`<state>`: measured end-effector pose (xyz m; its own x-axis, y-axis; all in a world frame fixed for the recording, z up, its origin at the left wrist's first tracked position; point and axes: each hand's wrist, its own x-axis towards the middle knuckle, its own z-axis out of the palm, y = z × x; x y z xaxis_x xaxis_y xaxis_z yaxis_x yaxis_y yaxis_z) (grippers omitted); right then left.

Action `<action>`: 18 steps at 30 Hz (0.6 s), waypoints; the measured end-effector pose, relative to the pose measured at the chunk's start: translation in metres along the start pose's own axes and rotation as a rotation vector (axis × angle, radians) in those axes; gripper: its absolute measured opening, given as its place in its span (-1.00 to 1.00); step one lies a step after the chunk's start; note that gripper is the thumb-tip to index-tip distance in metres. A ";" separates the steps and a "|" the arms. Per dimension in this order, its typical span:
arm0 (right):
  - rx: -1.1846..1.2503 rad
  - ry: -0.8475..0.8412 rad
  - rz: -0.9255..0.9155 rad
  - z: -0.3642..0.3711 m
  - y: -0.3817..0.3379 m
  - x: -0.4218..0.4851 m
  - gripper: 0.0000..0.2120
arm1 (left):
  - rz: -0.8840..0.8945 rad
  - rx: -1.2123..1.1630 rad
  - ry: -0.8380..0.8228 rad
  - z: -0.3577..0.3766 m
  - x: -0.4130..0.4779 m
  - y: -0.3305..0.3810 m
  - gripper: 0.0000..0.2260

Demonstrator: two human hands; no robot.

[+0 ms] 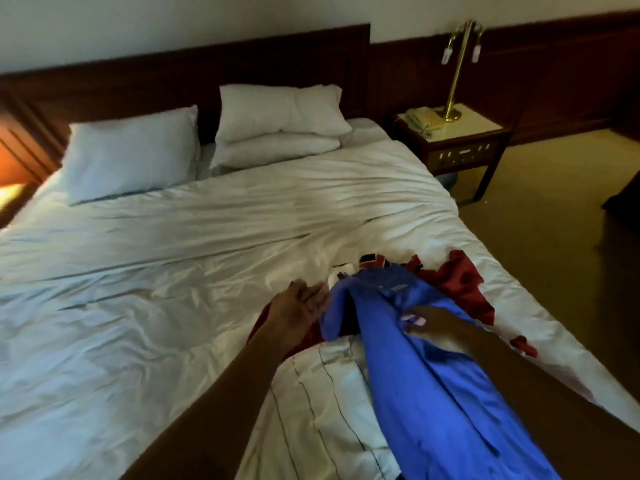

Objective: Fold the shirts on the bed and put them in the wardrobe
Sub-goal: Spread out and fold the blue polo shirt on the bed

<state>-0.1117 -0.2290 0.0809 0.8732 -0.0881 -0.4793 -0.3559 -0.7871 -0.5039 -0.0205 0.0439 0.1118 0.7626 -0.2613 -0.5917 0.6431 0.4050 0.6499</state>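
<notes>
A blue shirt lies bunched in a long strip across the near right part of the bed. My right hand grips its cloth near the collar end. My left hand hovers just left of the blue shirt's top edge, fingers stretched out and holding nothing. Under the blue shirt lie a red shirt and a white shirt with thin dark stripes. A white, red and dark patterned garment peeks out beyond them.
Three white pillows lean at the dark wooden headboard. A nightstand with a brass lamp and a telephone stands right of the bed. Floor runs along the right side.
</notes>
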 end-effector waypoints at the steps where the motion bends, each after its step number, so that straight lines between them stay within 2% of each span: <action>1: 0.015 0.001 -0.002 -0.002 -0.011 0.000 -0.68 | -0.019 0.045 -0.048 0.001 -0.010 0.009 -0.73; 4: -0.007 -0.003 -0.008 0.005 -0.031 0.000 -0.65 | -0.167 0.383 -0.080 -0.012 -0.007 -0.006 -0.75; 6: -0.071 -0.050 -0.017 0.019 -0.024 0.005 -0.63 | -0.266 0.579 0.012 -0.020 0.005 -0.037 -0.55; 8: -0.106 -0.090 -0.009 0.038 -0.006 0.013 -0.61 | -0.374 0.643 0.063 -0.023 0.020 -0.073 -0.46; 10: -0.047 -0.073 -0.004 0.057 0.019 0.022 -0.62 | -0.436 0.633 0.050 -0.021 0.035 -0.105 -0.49; 13: 0.043 0.043 -0.049 0.071 0.044 0.027 -0.66 | -0.253 0.582 0.033 -0.004 0.051 -0.126 -0.70; 15: 0.082 0.065 -0.077 0.068 0.049 0.025 -0.67 | -0.148 0.404 0.030 0.013 0.058 -0.127 -0.54; 17: 0.103 0.063 -0.079 0.059 0.050 0.021 -0.72 | -0.116 0.149 -0.068 0.030 0.058 -0.116 -0.36; 18: 0.102 0.056 -0.066 0.053 0.049 0.018 -0.75 | -0.127 0.104 -0.136 0.036 0.059 -0.108 -0.33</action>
<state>-0.1310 -0.2369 0.0089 0.9121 -0.0744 -0.4033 -0.3267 -0.7264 -0.6047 -0.0423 -0.0466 0.0237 0.6726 -0.4234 -0.6069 0.7332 0.2702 0.6240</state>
